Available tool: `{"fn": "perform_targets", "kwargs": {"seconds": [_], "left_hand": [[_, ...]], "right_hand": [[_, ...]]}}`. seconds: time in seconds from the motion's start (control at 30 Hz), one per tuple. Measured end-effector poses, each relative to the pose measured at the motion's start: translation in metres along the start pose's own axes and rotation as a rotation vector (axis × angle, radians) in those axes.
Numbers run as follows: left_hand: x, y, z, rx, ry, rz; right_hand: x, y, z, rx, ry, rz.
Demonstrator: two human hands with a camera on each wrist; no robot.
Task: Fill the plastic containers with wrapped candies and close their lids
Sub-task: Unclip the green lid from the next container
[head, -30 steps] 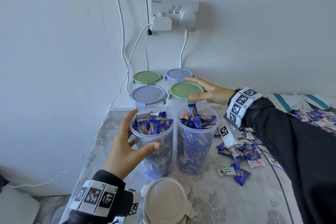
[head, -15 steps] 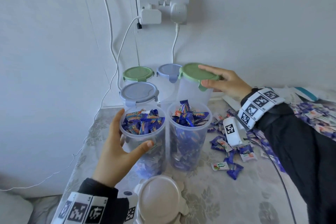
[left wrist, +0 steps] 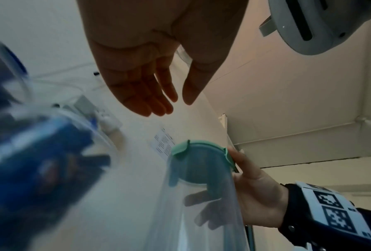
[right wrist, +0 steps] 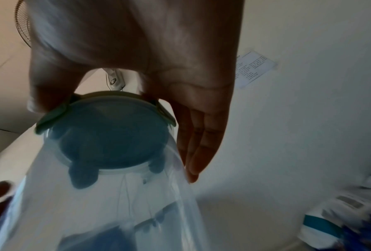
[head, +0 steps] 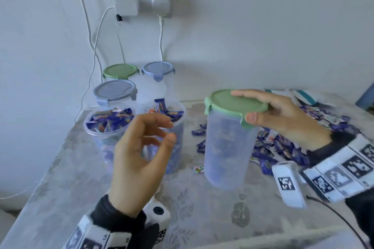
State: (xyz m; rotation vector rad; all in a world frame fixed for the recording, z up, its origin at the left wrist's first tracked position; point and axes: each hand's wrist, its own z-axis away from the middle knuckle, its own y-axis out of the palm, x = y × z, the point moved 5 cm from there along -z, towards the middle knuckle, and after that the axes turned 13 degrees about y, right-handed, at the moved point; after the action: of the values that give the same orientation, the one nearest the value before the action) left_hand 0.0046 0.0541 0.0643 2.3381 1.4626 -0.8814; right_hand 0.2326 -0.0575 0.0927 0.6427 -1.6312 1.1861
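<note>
1. Since a second ago, the green-lidded container (head: 226, 147) has come away from the back rows and now sits forward and to the right of the two filled ones; the left hand (head: 139, 159) has let go of the left filled container (head: 105, 127) and is raised in front of it.
2. Right hand (head: 283, 115) grips the green lid (head: 234, 103) by its rim – thumb at the near edge, fingers across the top (the clear body below looks empty).
3. Left hand's fingers are loosely curled and apart, holding nothing.
4. Both filled containers stand open on the table (head: 202, 208), the right filled container (head: 172, 119) heaped with blue wrapped candies.
5. Behind them – three lidded containers, the nearest with a blue-grey lid (head: 114, 91).
6. Loose candies (head: 283, 147) lie scattered on the table near the right wrist.
</note>
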Motion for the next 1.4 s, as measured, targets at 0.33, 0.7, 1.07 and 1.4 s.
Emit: {"fn": "perform_targets", "kwargs": {"seconds": [0.33, 0.7, 1.07, 1.4], "left_hand": [[-0.012, 0.132, 0.033, 0.288, -0.314, 0.263], [-0.034, 0.162, 0.054, 0.253, -0.352, 0.238], [-0.046, 0.156, 0.057, 0.130, -0.342, 0.141], [-0.046, 0.156, 0.055, 0.142, -0.464, 0.227]], "right_hand": [[-0.053, -0.033, 0.079, 0.183, 0.047, 0.021], [-0.074, -0.069, 0.094, 0.125, 0.030, 0.130], [-0.082, -0.081, 0.078, 0.221, 0.165, -0.162], [-0.080, -0.075, 0.079, 0.242, 0.157, -0.184]]}}
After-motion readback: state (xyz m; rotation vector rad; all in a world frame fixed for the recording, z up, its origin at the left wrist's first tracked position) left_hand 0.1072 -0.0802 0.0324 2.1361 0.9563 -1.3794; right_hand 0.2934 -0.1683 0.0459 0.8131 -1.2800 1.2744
